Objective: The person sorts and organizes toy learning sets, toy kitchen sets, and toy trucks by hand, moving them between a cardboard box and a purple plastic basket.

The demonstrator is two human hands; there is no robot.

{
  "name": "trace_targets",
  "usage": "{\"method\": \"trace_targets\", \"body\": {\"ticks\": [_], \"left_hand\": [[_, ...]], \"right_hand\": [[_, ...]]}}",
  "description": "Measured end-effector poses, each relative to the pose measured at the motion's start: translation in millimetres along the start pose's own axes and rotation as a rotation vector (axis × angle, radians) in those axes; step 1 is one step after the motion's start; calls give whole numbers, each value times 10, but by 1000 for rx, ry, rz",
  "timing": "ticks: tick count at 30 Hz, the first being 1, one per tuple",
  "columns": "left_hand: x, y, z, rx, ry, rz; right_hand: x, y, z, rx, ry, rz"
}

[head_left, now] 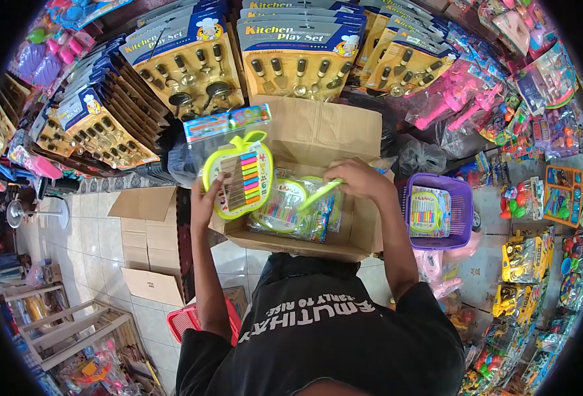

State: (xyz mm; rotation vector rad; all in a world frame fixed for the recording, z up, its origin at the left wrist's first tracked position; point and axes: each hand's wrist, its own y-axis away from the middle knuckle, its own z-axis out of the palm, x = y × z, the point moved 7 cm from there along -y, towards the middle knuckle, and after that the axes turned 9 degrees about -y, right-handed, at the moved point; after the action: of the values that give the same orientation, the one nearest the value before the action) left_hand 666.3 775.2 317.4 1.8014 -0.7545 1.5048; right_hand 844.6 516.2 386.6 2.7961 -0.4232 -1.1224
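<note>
My left hand (211,191) grips the lower left part of a green apple-shaped toy (240,173) with a row of coloured bars, in a clear bag with a printed header. It is held up over the left edge of an open cardboard box (324,122). My right hand (357,177) is closed over the right side of the box, at the green rim of another packaged toy (320,195). More bagged apple-shaped toys (283,203) lie inside the box.
Kitchen play set cards (298,56) stand in rows behind the box. A purple basket (466,211) with a similar toy sits at the right. Flattened cardboard (149,244) and a red basket (186,320) are at the left. Packaged toys line the right side.
</note>
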Motion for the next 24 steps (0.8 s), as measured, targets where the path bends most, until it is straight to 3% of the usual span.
{"method": "trace_targets", "body": {"ticks": [1,3,6,8,10,13,14,16,19,21,24], "left_hand": [[69,14,37,-5,-101,85],[-15,-25,140,-94,-211,77],[-135,-44,397,-183,-288,125],[-130,38,617,-239,-217,54],[-3,124,808,-285,-174,51],[-116,83,903,-294,-73,53],[-155,86,893,-286,-74,55],[-71,138,904,-264,107,-78],[23,117,952,-357,-69,0],[-29,77,941,-314,-118,95],[-165,85,930,-309,35,-19]], "right_hand": [[-12,-3,6,-60,20,10],[-101,-90,-13,-95,-36,3],[-172,-312,156,-149,-92,-64],[-175,-533,324,-166,-86,-132],[-222,-747,343,-28,-31,-177],[-275,-886,260,-27,-87,-97],[-278,-901,249,42,-79,-158],[-333,-951,226,89,-110,-233],[-450,-977,169,179,-149,-355],[-520,-989,197,220,-161,-408],[-723,-821,68,627,67,-583]]}}
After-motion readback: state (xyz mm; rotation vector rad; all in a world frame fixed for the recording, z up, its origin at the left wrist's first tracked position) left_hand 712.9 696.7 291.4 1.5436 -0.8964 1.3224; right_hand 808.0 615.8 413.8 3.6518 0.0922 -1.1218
